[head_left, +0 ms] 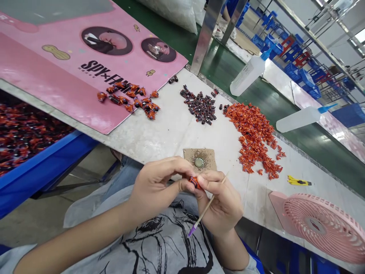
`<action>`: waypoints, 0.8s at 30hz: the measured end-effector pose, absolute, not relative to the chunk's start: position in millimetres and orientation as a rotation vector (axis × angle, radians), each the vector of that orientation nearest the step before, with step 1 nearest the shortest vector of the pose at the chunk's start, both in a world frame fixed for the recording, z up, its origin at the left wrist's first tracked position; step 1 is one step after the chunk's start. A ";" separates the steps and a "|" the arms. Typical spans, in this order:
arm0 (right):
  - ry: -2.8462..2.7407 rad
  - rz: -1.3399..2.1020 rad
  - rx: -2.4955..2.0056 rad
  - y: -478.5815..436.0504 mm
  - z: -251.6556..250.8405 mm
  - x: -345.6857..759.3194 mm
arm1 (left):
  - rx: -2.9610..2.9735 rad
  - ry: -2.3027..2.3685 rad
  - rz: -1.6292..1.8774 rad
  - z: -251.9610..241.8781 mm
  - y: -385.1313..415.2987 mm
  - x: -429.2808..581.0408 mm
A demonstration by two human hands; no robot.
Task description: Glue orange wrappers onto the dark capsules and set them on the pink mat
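Both my left hand (162,190) and right hand (221,201) pinch a small orange-and-dark piece (195,182), the right gripping a purple-tipped wooden stick (207,206).

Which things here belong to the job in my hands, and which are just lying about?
Seemingly the job:
- orange piece
- stick
- dark parts
- orange parts
- cap
- cardboard

Seemingly lying about:
- fan
- yellow tool
- bottles, perhaps
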State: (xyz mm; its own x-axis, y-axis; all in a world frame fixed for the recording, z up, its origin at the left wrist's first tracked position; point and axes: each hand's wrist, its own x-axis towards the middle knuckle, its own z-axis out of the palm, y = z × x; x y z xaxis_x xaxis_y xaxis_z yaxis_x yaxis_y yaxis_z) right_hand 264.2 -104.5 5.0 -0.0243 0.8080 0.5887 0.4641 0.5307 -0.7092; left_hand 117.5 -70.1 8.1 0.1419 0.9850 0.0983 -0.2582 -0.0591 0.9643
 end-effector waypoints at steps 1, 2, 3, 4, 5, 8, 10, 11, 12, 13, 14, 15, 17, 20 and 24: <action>-1.670 0.385 -1.080 -104.2 5.9 263.3 | 1.230 0.846 1.311 7.0 -69.1 116.9; -1.677 0.389 -1.066 -103.8 6.8 262.7 | 1.298 0.827 1.356 6.1 -68.5 116.8; -1.683 0.401 -1.053 -103.4 7.8 262.5 | 1.350 0.816 1.390 5.5 -68.5 116.9; -1.689 0.417 -1.040 -102.9 8.7 262.8 | 1.385 0.811 1.414 5.2 -68.9 117.3; -1.696 0.432 -1.024 -102.3 9.6 263.6 | 1.408 0.805 1.431 5.2 -69.7 117.8; -1.734 0.466 -0.974 -99.9 12.3 268.4 | 1.434 0.784 1.461 5.3 -72.6 119.3; -1.763 0.484 -0.949 -97.9 13.7 272.8 | 1.416 0.774 1.468 4.8 -73.4 120.0; -1.775 0.498 -0.941 -97.0 14.0 275.1 | 1.400 0.767 1.466 4.3 -73.2 120.4; -1.783 0.513 -0.936 -96.2 13.9 277.4 | 1.380 0.761 1.462 3.9 -72.7 120.7; -1.784 0.526 -0.937 -95.7 13.2 279.4 | 1.362 0.750 1.452 3.4 -71.7 120.9; -1.779 0.537 -0.941 -95.6 12.1 281.2 | 1.348 0.745 1.429 3.0 -70.6 121.1; -1.768 0.541 -0.947 -95.9 10.5 282.7 | 1.339 0.743 1.400 2.6 -69.3 121.1; -1.738 0.529 -0.961 -97.5 6.4 284.7 | 1.319 0.777 1.333 2.3 -66.7 120.5; -1.718 0.495 -0.972 -100.2 1.3 285.7 | 1.282 0.844 1.234 3.8 -63.8 118.3; -1.729 0.460 -0.986 -100.7 -0.3 286.1 | 1.358 0.798 1.055 9.4 -62.4 117.1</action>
